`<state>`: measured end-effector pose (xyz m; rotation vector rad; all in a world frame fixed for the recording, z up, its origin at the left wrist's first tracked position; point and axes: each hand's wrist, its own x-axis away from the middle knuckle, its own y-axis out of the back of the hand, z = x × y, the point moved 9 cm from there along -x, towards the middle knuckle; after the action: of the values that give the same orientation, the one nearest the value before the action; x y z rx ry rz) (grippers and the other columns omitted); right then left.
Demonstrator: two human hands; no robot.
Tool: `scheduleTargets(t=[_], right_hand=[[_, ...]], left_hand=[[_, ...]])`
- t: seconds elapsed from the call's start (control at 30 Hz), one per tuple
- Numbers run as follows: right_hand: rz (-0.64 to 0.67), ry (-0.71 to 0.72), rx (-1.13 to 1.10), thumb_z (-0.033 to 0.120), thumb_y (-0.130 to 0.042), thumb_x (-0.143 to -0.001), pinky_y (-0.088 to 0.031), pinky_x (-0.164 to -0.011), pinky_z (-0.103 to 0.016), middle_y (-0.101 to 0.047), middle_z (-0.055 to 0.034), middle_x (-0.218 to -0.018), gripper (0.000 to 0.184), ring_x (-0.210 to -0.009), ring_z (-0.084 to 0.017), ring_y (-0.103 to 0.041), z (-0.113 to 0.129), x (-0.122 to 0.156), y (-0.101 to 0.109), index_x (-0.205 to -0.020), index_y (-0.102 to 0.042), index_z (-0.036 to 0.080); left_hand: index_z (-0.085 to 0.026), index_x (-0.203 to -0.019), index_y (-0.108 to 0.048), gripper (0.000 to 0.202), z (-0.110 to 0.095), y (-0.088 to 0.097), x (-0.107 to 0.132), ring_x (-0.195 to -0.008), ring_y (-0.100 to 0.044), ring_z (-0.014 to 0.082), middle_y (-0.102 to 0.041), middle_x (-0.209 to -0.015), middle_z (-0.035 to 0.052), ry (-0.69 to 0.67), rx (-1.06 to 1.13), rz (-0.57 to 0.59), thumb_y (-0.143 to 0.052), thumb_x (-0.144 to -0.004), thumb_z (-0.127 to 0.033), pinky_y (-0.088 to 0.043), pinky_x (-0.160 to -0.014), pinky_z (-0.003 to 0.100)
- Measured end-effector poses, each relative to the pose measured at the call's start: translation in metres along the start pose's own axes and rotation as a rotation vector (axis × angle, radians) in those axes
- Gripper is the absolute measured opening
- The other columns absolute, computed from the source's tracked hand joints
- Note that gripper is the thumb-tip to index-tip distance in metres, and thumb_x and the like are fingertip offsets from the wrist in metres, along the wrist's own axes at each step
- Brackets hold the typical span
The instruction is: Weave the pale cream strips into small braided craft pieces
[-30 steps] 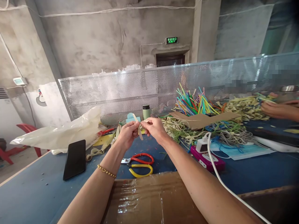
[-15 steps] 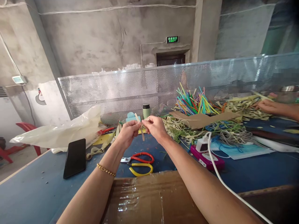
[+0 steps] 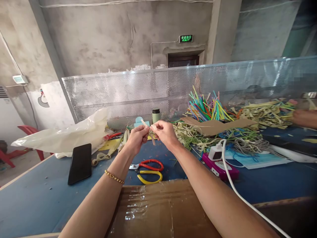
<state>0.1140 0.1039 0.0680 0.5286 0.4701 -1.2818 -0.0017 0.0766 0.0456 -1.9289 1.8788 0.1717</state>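
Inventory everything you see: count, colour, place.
strip: at least one, beige, centre
scissors: one, red-yellow, centre
carton: one, brown, bottom centre
phone: one, black, left
bag: one, cream, far left
bottle: one, green, centre rear
stems: many, multicoloured, right rear
strands: many, pale green, right
extension socket: one, magenta, right
mask: one, blue, right
table: one, blue, beneath
perforated panel: one, silver, rear
exit sign: one, green, top
co-worker's hand: one, far right
left hand: one, pinching strip, centre
right hand: one, by strip, centre

- One head-worn view, from close above the cardboard box.
- It faces forward and down, past the box to the perforated panel beyond.
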Motion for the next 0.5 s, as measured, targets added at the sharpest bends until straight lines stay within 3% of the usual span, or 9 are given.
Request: scheduleTargets(t=[0.13,0.3,0.5], right_hand=[[-0.026,-0.033,-0.019,0.035,-0.068,-0.073,-0.040,-0.039,-0.021,-0.055,0.0019,-0.054,0.022,-0.046,-0.010,-0.050,-0.001,-0.001,0.004,-0.068,-0.056,0.018],[-0.002,-0.093,-0.064,0.036,-0.064,-0.076,-0.039,-0.038,-0.021,-0.058,0.0005,-0.058,0.022,-0.045,-0.010,-0.051,-0.004,0.000,0.002,-0.068,-0.056,0.017],[0.058,0.012,-0.077,0.043,-0.069,-0.073,-0.039,-0.043,-0.023,-0.058,0.0009,-0.058,0.030,-0.049,-0.010,-0.050,-0.002,-0.001,-0.006,-0.067,-0.054,0.018]], left_hand=[[-0.014,-0.068,-0.056,0.030,-0.001,-0.004,0.000,-0.047,-0.039,0.0052,-0.050,-0.059,-0.0010,-0.021,-0.055,0.033,-0.074,-0.075,-0.037,-0.024,-0.044,0.020],[-0.014,-0.069,-0.055,0.026,0.000,-0.005,0.000,-0.046,-0.041,0.0047,-0.054,-0.061,-0.0004,-0.032,0.004,0.057,-0.074,-0.074,-0.031,-0.026,-0.044,0.020],[-0.016,-0.080,-0.057,0.020,-0.002,-0.002,0.001,-0.047,-0.046,0.0063,-0.057,-0.062,-0.0006,-0.039,0.059,0.005,-0.071,-0.077,-0.030,-0.030,-0.045,0.019]])
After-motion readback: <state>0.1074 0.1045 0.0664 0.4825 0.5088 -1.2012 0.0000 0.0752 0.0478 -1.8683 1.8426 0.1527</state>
